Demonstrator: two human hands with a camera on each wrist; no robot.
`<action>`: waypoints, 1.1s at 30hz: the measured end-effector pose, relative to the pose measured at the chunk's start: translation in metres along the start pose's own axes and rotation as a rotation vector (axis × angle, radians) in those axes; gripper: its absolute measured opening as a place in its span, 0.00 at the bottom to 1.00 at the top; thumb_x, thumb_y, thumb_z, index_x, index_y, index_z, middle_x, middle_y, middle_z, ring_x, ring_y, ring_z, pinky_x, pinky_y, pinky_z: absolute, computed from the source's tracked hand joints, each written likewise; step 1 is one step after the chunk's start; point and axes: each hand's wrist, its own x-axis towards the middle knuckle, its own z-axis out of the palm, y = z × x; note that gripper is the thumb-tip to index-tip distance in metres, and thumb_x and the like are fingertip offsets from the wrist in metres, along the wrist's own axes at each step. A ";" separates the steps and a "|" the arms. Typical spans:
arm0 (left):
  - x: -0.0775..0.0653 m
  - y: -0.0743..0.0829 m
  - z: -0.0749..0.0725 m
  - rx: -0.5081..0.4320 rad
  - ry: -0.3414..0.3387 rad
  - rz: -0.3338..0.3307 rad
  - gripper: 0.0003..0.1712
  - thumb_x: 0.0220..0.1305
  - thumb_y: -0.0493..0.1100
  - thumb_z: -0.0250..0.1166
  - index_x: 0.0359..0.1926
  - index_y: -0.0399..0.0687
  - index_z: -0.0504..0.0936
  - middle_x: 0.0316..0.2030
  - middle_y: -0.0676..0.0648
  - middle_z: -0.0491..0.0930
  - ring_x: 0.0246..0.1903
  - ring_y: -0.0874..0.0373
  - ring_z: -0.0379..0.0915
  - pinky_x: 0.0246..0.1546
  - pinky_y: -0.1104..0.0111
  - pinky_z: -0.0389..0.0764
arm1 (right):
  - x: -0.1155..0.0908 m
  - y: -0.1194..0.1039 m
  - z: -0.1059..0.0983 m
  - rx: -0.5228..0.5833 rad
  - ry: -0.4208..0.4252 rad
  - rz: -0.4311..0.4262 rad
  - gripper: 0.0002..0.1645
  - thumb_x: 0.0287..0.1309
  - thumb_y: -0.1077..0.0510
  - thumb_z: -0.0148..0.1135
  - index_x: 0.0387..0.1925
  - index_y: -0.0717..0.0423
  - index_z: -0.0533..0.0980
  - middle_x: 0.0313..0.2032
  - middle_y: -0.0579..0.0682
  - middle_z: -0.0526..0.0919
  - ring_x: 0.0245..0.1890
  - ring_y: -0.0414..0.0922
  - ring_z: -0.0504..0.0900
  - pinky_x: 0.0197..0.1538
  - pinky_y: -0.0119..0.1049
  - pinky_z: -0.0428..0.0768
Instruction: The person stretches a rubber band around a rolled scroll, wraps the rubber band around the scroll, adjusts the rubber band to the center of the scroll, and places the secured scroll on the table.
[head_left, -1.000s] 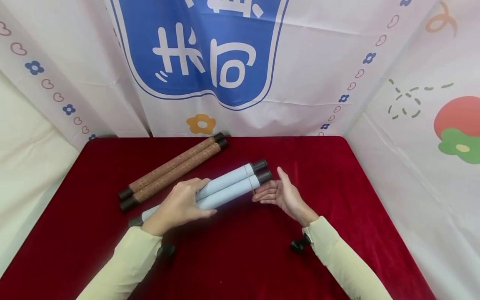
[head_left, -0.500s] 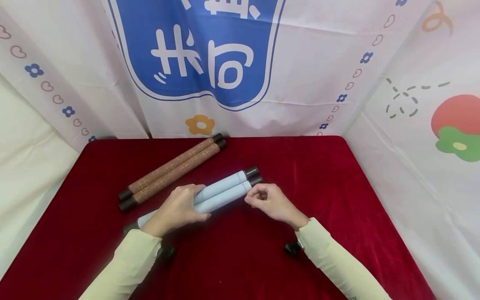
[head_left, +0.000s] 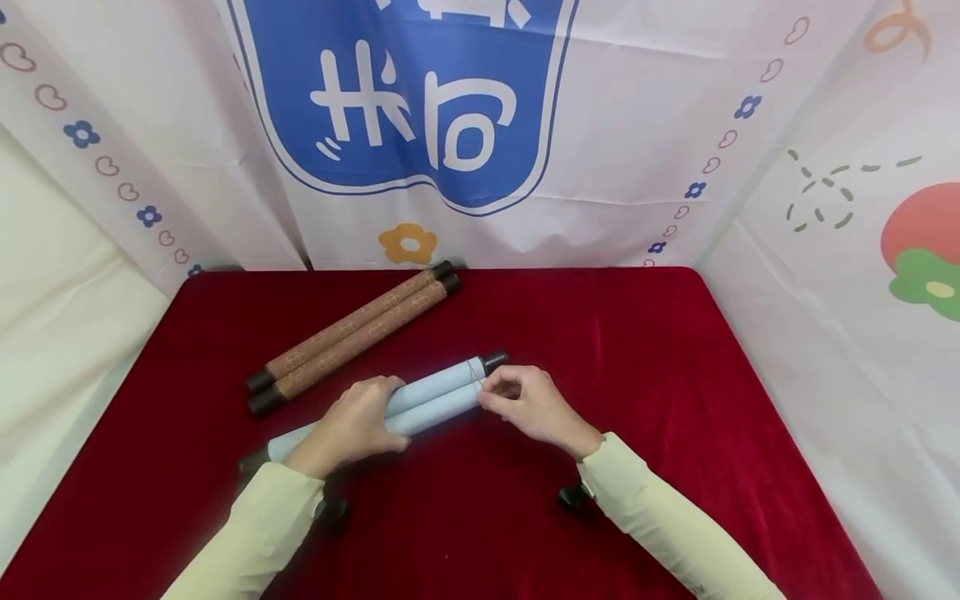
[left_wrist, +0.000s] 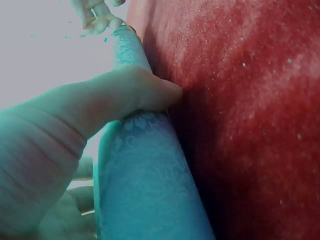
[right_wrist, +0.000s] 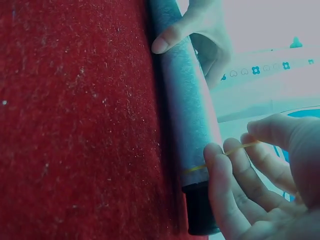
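A pair of light blue scroll rolls [head_left: 435,386] with dark end knobs lies side by side, slanting across the middle of the table. My left hand [head_left: 351,427] grips them around the middle, its thumb [left_wrist: 150,94] along the near side. At the right end, a thin yellowish elastic band [right_wrist: 196,169] loops the rolls just inside the black knob [right_wrist: 201,207]. My right hand [head_left: 536,407] pinches part of that band between thumb and finger, pulling a strand away from the paper. Its fingers cover the nearer roll's end knob in the head view.
Two brown patterned scroll rolls [head_left: 360,333] with dark knobs lie together behind the blue ones, toward the back left. Red velvet cloth [head_left: 637,350] covers the table. Printed white curtains [head_left: 615,125] rise along the back and sides.
My right hand has gone from spread fingers beside the right end to pinching the band there. The blue rolls' right end has come lower and nearer, my left hand still holding them.
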 end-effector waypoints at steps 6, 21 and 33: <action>0.002 0.008 0.001 0.083 -0.035 -0.008 0.47 0.39 0.50 0.87 0.60 0.32 0.81 0.46 0.38 0.82 0.44 0.46 0.78 0.44 0.50 0.84 | 0.003 0.000 0.001 -0.044 0.015 -0.007 0.03 0.67 0.55 0.71 0.39 0.49 0.87 0.39 0.47 0.90 0.37 0.41 0.87 0.40 0.34 0.86; 0.058 0.061 0.035 0.163 -0.032 -0.011 0.50 0.45 0.69 0.82 0.62 0.46 0.79 0.51 0.42 0.78 0.50 0.48 0.74 0.42 0.51 0.84 | -0.003 -0.007 0.007 -0.121 0.035 -0.006 0.09 0.72 0.55 0.67 0.47 0.54 0.85 0.46 0.51 0.89 0.42 0.42 0.88 0.48 0.35 0.87; 0.077 0.065 0.035 0.040 0.075 0.006 0.36 0.42 0.61 0.82 0.47 0.44 0.82 0.34 0.46 0.80 0.32 0.54 0.76 0.27 0.60 0.79 | -0.038 -0.028 -0.006 -0.101 0.101 -0.469 0.07 0.66 0.62 0.69 0.36 0.49 0.79 0.30 0.41 0.82 0.33 0.36 0.78 0.41 0.38 0.83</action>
